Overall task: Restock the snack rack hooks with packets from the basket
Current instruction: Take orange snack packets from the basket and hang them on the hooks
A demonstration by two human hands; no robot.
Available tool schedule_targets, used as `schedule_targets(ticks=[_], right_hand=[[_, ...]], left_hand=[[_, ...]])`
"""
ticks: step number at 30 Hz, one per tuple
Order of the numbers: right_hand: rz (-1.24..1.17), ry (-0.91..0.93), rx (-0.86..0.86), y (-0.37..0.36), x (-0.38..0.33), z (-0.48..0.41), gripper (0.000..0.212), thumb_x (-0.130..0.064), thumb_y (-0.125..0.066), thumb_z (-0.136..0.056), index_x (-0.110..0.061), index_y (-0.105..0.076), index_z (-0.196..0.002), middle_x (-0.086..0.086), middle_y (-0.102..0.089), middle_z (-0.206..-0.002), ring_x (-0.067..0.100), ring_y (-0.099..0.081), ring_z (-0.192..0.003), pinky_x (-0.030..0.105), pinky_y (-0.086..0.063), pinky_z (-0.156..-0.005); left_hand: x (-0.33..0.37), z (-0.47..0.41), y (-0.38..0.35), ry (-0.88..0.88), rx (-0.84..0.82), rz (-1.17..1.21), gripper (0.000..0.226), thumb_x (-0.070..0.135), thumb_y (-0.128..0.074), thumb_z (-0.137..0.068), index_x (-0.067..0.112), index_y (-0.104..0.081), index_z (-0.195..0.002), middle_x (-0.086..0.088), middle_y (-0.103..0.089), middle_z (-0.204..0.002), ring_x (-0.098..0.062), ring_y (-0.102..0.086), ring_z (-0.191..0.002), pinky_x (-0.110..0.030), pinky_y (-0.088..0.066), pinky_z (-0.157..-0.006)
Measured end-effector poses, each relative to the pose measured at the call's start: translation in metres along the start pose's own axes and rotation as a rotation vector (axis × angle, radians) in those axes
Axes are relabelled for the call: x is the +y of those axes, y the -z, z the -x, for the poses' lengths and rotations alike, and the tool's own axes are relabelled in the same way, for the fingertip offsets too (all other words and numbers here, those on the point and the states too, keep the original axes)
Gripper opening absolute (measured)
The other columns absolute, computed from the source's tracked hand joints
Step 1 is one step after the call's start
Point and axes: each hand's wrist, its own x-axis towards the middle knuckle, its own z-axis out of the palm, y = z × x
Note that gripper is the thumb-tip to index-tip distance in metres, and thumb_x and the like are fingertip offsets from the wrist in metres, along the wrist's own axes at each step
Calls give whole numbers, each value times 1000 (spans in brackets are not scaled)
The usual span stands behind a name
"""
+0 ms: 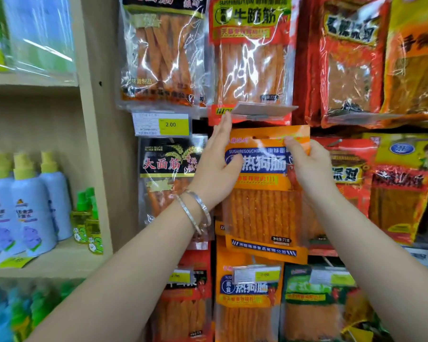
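Note:
An orange snack packet with a blue label band is held upright against the snack rack, in the middle column. My right hand pinches its top right corner beside the hang hole. My left hand holds the packet's left edge with the thumb across the front. Its straight fingers reach up to a grey price-tag plate that is tilted upward. The hook behind the packet's top is hidden. No basket is in view.
Hanging packets surround the spot: a black-label one to the left, red ones to the right, a matching orange packet below. A yellow 2.00 price tag hangs upper left. A wooden shelf with spray bottles stands far left.

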Motion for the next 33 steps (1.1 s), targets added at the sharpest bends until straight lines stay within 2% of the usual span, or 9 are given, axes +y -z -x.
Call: schedule_targets(ticks=[3, 5, 9, 12, 15, 18, 21, 24, 33], right_hand=[[-22, -3, -19, -5, -2, -9, 49, -38, -57, -90, 11, -52, -90, 29, -64, -92, 32, -63, -74, 45, -51, -69], [-18, -16, -24, -8, 0, -14, 40, -34, -58, -90, 6, -58, -87, 22, -67, -89, 27, -65, -76, 42, -52, -73], [-17, -62, -34, -13, 8, -21, 21, -33, -59, -90, -19, -61, -75, 5, -69, -84, 26, -66, -83, 34, -53, -73], [89, 7, -12, -12, 20, -21, 29, -41, -58, -90, -18, -54, -72, 10, -63, -80, 33, -63, -83, 48, -50, -79], [176, 141, 8, -8, 36, -11, 28, -39, -62, -88, -17, -56, -105, 3, -62, -103, 18, -62, -97, 37, -50, -85], [379, 411, 110, 1, 48, 11, 65, -27, -67, -86, -9, -34, -139, 4, -39, -134, -8, -40, -119, 5, -30, -99], [773, 736, 31, 7, 69, 30, 63, -18, -67, -85, -4, -39, -139, 19, -40, -143, 28, -34, -134, 35, -28, -110], [1050, 840, -88, 3, 82, 37, 58, -22, -70, -83, -4, -49, -134, 24, -43, -142, 42, -37, -133, 54, -31, -107], [1586, 628, -306, -35, 96, -8, 76, -44, -61, -85, -7, -32, -145, 22, -28, -151, 31, -26, -142, 55, -1, -114]], left_hand=[[1, 0, -2, 4, -2, 39, 73, 11, -45, -93, 30, -4, -150, 18, -13, -153, 3, -4, -142, -15, -9, -112], [0, 2, -2, 9, -10, 58, 73, 13, -45, -94, 33, -3, -149, 24, -14, -148, 1, -5, -143, -23, -11, -114], [-6, 2, -2, 6, 2, 66, 73, 14, -46, -93, 36, -4, -149, 25, -14, -148, 4, -6, -142, -24, -13, -116], [-15, 7, -7, 2, -17, 51, 76, 19, -46, -92, 39, 1, -148, 27, -10, -147, 5, -5, -142, -9, -10, -107], [-35, 23, -19, 49, -73, -26, 80, 20, -51, -92, 38, 2, -148, 23, -3, -153, 10, 2, -140, -7, -6, -106], [-60, 48, -32, 74, -165, -182, 80, 25, -52, -91, 37, 2, -148, 22, 10, -154, 13, 12, -136, -14, 2, -109], [-77, 67, -43, 119, -237, -239, 82, 29, -52, -90, 36, 5, -148, 19, 23, -151, -2, 12, -142, -28, -5, -115], [-88, 72, -53, 118, -256, -311, 85, 29, -52, -90, 33, 10, -148, 19, 37, -146, -6, 21, -139, -33, -6, -115], [-119, 37, -71, 251, -309, -321, 81, 23, -50, -91, 17, 4, -151, -1, 30, -153, -22, 15, -144, -34, -3, -115]])
